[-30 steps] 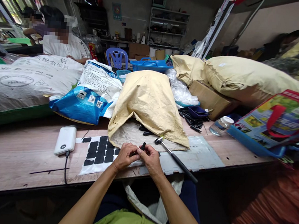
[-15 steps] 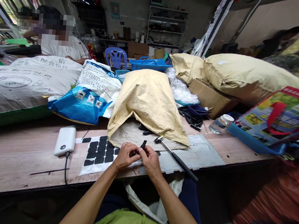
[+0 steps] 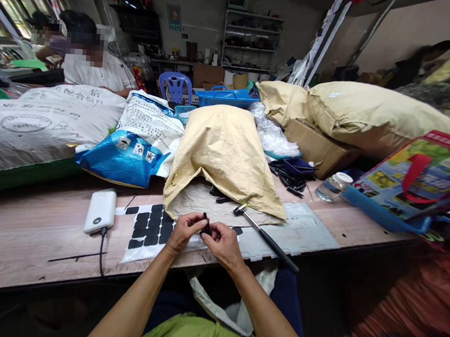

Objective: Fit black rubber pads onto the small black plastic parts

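Observation:
A small, flat black piece (image 3: 206, 225) stands between my hands above the table's front edge; its exact kind is unclear. My left hand (image 3: 183, 231) pinches it from the left with thumb and fingers. From the right, my right hand (image 3: 223, 242) grips its lower part, the fingertips partly hidden. Beneath and to the left lies a white sheet (image 3: 128, 255) with rows of black rounded stickers (image 3: 152, 226). Just beyond my hands a tan woven sack (image 3: 223, 142) lies with its mouth toward me and black pieces (image 3: 222, 200) inside. A hammer (image 3: 268, 239) with a black handle rests right of my hands.
A white power bank (image 3: 100, 210) with a cable lies left. Behind stand a blue-white sack (image 3: 121, 152) and a white sack (image 3: 49, 128). To the right are black parts (image 3: 290, 181), a clear jar (image 3: 333, 186) and a colourful bag (image 3: 415, 173). Other people (image 3: 96, 72) sit behind.
The black piece has turned and shifted slightly left, now upright between my fingers. My left hand has opened its grip somewhat and moved to the piece's upper left side.

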Tool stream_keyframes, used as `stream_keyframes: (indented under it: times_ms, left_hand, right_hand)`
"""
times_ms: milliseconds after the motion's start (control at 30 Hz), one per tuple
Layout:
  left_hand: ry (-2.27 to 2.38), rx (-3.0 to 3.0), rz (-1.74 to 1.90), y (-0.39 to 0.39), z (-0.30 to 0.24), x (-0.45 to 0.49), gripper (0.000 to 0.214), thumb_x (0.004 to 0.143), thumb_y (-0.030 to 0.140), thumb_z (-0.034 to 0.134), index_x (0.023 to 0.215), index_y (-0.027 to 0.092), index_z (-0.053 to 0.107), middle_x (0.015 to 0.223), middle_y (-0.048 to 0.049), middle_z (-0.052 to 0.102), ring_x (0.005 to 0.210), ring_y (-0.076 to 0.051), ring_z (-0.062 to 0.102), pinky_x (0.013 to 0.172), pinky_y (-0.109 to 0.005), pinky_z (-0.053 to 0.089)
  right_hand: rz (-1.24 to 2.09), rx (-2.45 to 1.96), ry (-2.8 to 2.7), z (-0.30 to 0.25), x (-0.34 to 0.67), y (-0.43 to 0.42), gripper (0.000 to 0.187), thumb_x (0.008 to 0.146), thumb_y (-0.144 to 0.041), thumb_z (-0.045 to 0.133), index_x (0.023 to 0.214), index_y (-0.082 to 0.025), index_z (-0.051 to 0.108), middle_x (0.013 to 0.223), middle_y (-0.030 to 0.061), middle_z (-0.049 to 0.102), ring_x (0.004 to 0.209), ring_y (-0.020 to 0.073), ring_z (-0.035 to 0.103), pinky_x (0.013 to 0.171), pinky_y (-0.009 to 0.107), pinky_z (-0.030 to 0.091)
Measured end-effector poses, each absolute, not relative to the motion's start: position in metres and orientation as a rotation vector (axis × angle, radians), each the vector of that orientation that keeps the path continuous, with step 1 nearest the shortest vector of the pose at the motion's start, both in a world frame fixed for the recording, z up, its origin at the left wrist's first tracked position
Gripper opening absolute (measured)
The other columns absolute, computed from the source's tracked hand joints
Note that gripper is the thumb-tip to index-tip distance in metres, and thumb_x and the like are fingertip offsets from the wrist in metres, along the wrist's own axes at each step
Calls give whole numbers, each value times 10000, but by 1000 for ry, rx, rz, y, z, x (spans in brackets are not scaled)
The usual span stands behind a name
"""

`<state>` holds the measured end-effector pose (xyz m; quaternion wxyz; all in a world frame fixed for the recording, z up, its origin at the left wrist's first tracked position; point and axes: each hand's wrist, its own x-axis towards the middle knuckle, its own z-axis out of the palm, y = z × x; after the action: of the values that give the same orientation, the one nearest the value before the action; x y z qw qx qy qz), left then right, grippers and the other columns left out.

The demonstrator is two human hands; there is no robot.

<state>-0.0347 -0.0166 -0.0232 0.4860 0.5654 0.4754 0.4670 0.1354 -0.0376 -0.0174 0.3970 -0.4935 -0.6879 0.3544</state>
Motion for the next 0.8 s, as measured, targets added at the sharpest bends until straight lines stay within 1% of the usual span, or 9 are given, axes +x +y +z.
stream_keyframes:
  times_ms: [100, 233, 300, 367, 533, 700, 800]
  left_hand:
    - [1130, 1195, 1259, -15, -32, -36, 353, 795, 463, 747, 948, 144, 752, 849, -40, 734, 742, -164, 637, 723, -278, 515]
    - [1062, 1091, 1359, -13, -37, -34, 323, 811, 445, 769, 908, 148, 688, 731, 4, 680, 639, -111, 594, 655, -225, 480]
    - [1026, 1073, 1378, -13, -35, -33, 322, 837, 451, 747, 929, 161, 641, 659, 29, 642, 593, -104, 577, 632, -218, 462]
    - [997, 1084, 1356, -14, -32, -32, 319, 851, 451, 735, 945, 170, 616, 629, 40, 620, 581, -108, 569, 629, -219, 453]
    - [973, 1148, 1334, -15, -30, -34, 312, 908, 441, 671, 799, 154, 612, 678, 25, 564, 639, -101, 513, 645, -211, 416]
    - [918, 1168, 1251, -15, -33, -38, 283, 878, 426, 706, 958, 162, 645, 748, 25, 565, 667, -101, 495, 652, -208, 400]
    - [913, 1182, 1239, -15, -34, -39, 291, 878, 431, 703, 971, 161, 648, 748, 23, 558, 683, -105, 496, 666, -209, 399]
  right_hand:
    - [841, -1257, -1805, -18, 135, -39, 119, 812, -308, 711, 840, -193, 705, 653, -35, 536, 630, 127, 479, 607, 236, 351]
    - [790, -1260, -1829, -19, 132, -39, 108, 835, -288, 698, 790, -190, 701, 654, -27, 562, 630, 125, 494, 619, 239, 351]
    - [782, -1250, -1816, -20, 131, -40, 145, 857, -290, 681, 753, -190, 683, 656, -22, 574, 631, 124, 503, 618, 239, 349]
    - [768, -1245, -1808, -20, 131, -41, 183, 881, -295, 660, 729, -192, 664, 662, -18, 583, 637, 124, 512, 619, 240, 348]
    - [706, -1279, -1823, -19, 131, -43, 175, 890, -335, 665, 787, -193, 668, 682, -19, 578, 636, 126, 505, 615, 241, 346]
    - [645, -1265, -1881, -17, 131, -43, 264, 940, -389, 610, 767, -192, 639, 687, -7, 572, 652, 136, 509, 623, 247, 345]
    - [656, -1258, -1860, -18, 131, -44, 275, 973, -382, 565, 791, -196, 655, 719, 7, 604, 692, 146, 545, 655, 246, 369]
